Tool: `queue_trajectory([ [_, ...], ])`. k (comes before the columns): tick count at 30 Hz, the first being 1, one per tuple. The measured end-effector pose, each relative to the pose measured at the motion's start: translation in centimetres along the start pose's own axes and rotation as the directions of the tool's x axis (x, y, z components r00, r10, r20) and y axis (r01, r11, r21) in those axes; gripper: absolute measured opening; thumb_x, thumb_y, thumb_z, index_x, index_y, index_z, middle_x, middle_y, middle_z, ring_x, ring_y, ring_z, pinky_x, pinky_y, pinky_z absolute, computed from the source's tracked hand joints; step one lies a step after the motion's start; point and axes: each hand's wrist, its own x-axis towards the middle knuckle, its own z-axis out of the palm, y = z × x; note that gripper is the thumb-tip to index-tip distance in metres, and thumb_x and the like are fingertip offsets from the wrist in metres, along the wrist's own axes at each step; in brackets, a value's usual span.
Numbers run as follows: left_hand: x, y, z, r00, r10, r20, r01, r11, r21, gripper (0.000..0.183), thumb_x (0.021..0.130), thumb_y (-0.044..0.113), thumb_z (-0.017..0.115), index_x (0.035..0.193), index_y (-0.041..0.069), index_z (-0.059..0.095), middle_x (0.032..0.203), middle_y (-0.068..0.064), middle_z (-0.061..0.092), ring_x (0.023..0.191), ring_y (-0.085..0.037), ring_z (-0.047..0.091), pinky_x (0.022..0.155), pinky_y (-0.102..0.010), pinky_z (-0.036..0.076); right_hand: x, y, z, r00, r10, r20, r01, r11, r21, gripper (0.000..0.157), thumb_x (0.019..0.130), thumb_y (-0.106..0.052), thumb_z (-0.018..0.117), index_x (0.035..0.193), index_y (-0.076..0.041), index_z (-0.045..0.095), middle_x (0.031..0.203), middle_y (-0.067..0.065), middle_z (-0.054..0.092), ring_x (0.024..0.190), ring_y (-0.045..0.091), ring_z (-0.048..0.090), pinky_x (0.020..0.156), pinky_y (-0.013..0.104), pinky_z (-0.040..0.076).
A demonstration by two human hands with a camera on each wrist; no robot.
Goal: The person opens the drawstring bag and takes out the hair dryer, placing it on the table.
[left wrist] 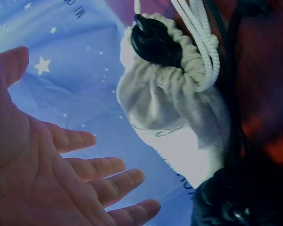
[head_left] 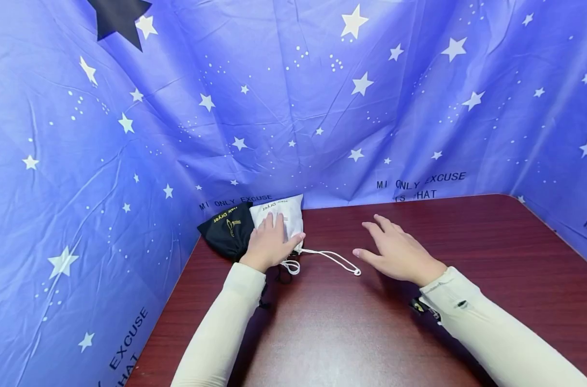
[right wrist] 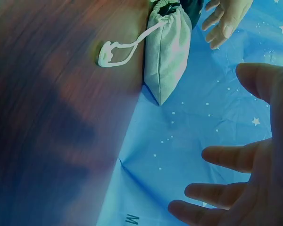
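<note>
A white drawstring pouch (head_left: pixel 293 215) printed "Hair Dryer" lies at the table's back left, its white cord trailing to the right. Beside it on the left is a black drawstring pouch (head_left: pixel 230 231) with gold print. My left hand (head_left: pixel 269 242) hovers over the white pouch with fingers spread; the left wrist view shows a gap between the fingers and the white pouch (left wrist: pixel 174 108), whose gathered mouth has something black and glossy in it. My right hand (head_left: pixel 397 252) is held above the table right of the cord, fingers extended, holding nothing.
The dark red wooden table (head_left: pixel 351 328) meets a blue star-printed cloth (head_left: pixel 274 107) along its back and left edges. The same cloth also hangs at the right. A black cord (left wrist: pixel 233 56) runs beside the white pouch in the left wrist view.
</note>
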Motion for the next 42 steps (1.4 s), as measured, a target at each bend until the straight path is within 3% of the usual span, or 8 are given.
queue_trajectory([
  [8, 0.8, -0.4, 0.2, 1.0, 0.001, -0.031, -0.004, 0.996, -0.09, 0.093, 0.098, 0.069, 0.046, 0.16, 0.002, 0.032, 0.163, -0.027, 0.031, 0.148, -0.042, 0.039, 0.115, -0.061, 0.037, 1.1, -0.1, 1.2, 1.0, 0.021, 0.001, -0.021, 0.999, 0.027, 0.083, 0.096, -0.065, 0.058, 0.153, -0.006, 0.045, 0.162, 0.027, 0.032, 0.14, 0.054, 0.043, 0.106, 0.069, 0.041],
  [15, 0.3, -1.6, 1.1, 0.999, -0.042, -0.023, 0.039, 0.99, -0.137, 0.09, 0.099, 0.067, 0.047, 0.159, 0.001, 0.034, 0.163, -0.03, 0.03, 0.152, -0.043, 0.033, 0.117, -0.061, 0.034, 2.4, -1.3, 3.2, 1.0, -0.006, -0.014, 0.007, 0.997, 0.078, 0.087, 0.096, -0.066, 0.058, 0.155, -0.005, 0.04, 0.166, 0.029, 0.023, 0.135, 0.058, 0.047, 0.107, 0.068, 0.042],
  [25, 1.2, -1.4, 2.1, 0.997, -0.067, -0.023, 0.06, 0.971, -0.232, 0.09, 0.1, 0.066, 0.044, 0.162, 0.003, 0.028, 0.166, -0.031, 0.022, 0.155, -0.044, 0.024, 0.121, -0.059, 0.029, 4.1, -2.6, 4.8, 1.0, 0.003, -0.03, 0.0, 0.993, 0.117, 0.081, 0.096, -0.06, 0.062, 0.153, -0.006, 0.044, 0.163, 0.025, 0.031, 0.138, 0.051, 0.048, 0.108, 0.066, 0.042],
  [34, 1.9, -1.4, 2.7, 0.995, -0.094, -0.026, 0.081, 0.942, -0.326, 0.086, 0.101, 0.062, 0.044, 0.162, 0.003, 0.027, 0.166, -0.031, 0.021, 0.154, -0.045, 0.025, 0.12, -0.059, 0.031, 4.8, -3.7, 5.7, 1.0, 0.008, -0.017, -0.005, 0.989, 0.15, 0.079, 0.096, -0.061, 0.061, 0.152, -0.007, 0.045, 0.161, 0.024, 0.035, 0.139, 0.048, 0.048, 0.109, 0.064, 0.042],
  [42, 1.8, -1.5, 2.6, 0.995, -0.102, -0.004, 0.092, 0.912, -0.4, 0.086, 0.102, 0.058, 0.047, 0.162, 0.001, 0.024, 0.167, -0.032, 0.013, 0.157, -0.044, 0.016, 0.125, -0.055, 0.023, 5.5, -4.2, 6.2, 1.0, 0.013, 0.0, -0.013, 0.986, 0.167, 0.078, 0.097, -0.06, 0.06, 0.15, -0.005, 0.047, 0.16, 0.025, 0.036, 0.143, 0.048, 0.043, 0.112, 0.064, 0.039],
])
